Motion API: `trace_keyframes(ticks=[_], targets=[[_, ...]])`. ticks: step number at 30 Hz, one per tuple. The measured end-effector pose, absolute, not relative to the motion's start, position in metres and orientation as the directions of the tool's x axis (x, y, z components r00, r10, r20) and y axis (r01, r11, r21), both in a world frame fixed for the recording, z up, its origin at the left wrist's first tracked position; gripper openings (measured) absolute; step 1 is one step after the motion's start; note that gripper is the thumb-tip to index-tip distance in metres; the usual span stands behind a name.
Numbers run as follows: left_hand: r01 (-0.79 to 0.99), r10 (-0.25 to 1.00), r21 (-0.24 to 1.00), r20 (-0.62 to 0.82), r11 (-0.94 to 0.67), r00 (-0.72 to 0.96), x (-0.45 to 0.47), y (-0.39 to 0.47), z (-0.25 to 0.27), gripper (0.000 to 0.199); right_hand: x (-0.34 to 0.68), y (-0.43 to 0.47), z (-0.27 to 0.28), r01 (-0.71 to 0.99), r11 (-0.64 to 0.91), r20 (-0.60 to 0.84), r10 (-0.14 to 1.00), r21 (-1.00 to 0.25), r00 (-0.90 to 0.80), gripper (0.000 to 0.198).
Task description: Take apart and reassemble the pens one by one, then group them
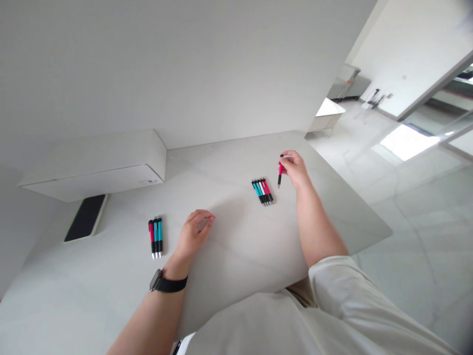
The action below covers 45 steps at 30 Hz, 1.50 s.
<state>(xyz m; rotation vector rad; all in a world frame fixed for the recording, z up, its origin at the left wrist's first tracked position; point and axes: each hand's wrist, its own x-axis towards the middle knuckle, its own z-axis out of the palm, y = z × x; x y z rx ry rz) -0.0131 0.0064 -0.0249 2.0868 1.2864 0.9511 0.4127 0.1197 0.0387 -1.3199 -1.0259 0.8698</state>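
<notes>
Right hand (294, 168): the fingers (287, 159) are closed in a pinch on a red pen (281, 169). The thumb and fingertips grip its upper part, and the black grip section and silver tip project below, pointing down toward the table (236, 261). Contact between tip and tabletop cannot be determined.

Left hand (192, 231): the fingers are loosely curled, with thumb and index tips close together and a small gap enclosed behind them. No object is visible in the grasp. Whether the two tips touch cannot be determined.

Adjacent items: a right-hand pen row (263, 192) lies on the table just left of the red pen. Its pens are side by side, teal at the left, white in the middle, red at the right. A left-hand pen group (155, 238), one red and two teal, lies near the left hand, silver tips toward the person.

Outer items: a black watch (170, 285) encircles the left wrist. At the table's far left, a dark-faced phone (86, 217) lies just in front of a white box (107, 160).
</notes>
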Motion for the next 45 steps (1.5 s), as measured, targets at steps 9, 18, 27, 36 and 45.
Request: trace_keyframes(ticks=[9, 18, 27, 36, 45], targets=[[0.551, 0.906, 0.722, 0.297, -0.419, 0.301, -0.014, 0.006, -0.025, 0.019, 0.425, 0.125, 0.011, 0.628, -0.323, -0.150, 0.938, -0.708, 0.313, 0.035], [0.551, 0.905, 0.719, 0.300, -0.423, 0.303, -0.013, 0.006, -0.023, 0.017, 0.408, 0.128, -0.008, 0.805, -0.339, -0.208, 0.940, -0.488, 0.270, 0.029], [0.547, 0.907, 0.725, 0.296, -0.418, 0.300, -0.011, 0.004, -0.022, 0.017, 0.397, 0.127, -0.002, 0.836, -0.311, -0.207, 0.948, -0.452, 0.241, 0.030], [0.539, 0.908, 0.734, 0.290, -0.413, 0.301, -0.011, 0.004, -0.022, 0.017, 0.393, 0.119, 0.008, 0.801, -0.325, -0.224, 0.944, -0.502, 0.243, 0.026], [0.541, 0.906, 0.729, 0.305, -0.421, 0.294, -0.010, 0.004, -0.023, 0.018, 0.392, 0.118, 0.009, 0.766, -0.337, -0.242, 0.940, -0.548, 0.241, 0.025]])
